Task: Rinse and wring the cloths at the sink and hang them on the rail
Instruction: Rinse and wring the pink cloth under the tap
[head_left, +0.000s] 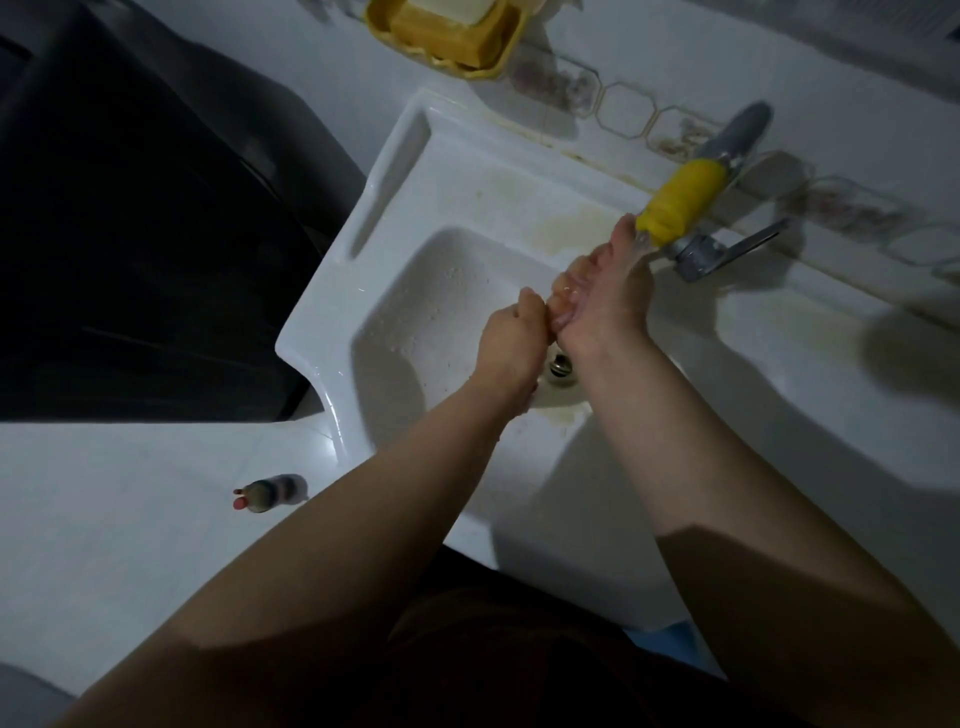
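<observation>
- No cloth shows anywhere in this shot, so I can't tell where the cloths are, and no rail shows either.
- Both hands are together over the sink (332, 291) basin, just above the drain (561, 365).
- Right hand (602, 291) is palm-up, fingers stretched toward 1 o'clock, fingertips right under the yellow-wrapped tap spout (683, 200) with water running over them.
- Left hand (511, 338) is curled into a loose fist, touching the right hand's palm edge. Can't tell if it's pinching anything; nothing shows in it.
- Edges: basin rim runs from 10 o'clock down to 7 o'clock, with a dark machine (145, 234) just beyond it at 9 o'clock. The tiled wall closes things off at 12 to 2 o'clock. Open room in the basin is mostly toward 9 o'clock of the hands.
- Count: two hands, one tap with one metal lever (727, 249), one yellow soap dish (447, 36) at 12 o'clock holding soap, one small bottle (267, 493) on the floor at 8 o'clock.
</observation>
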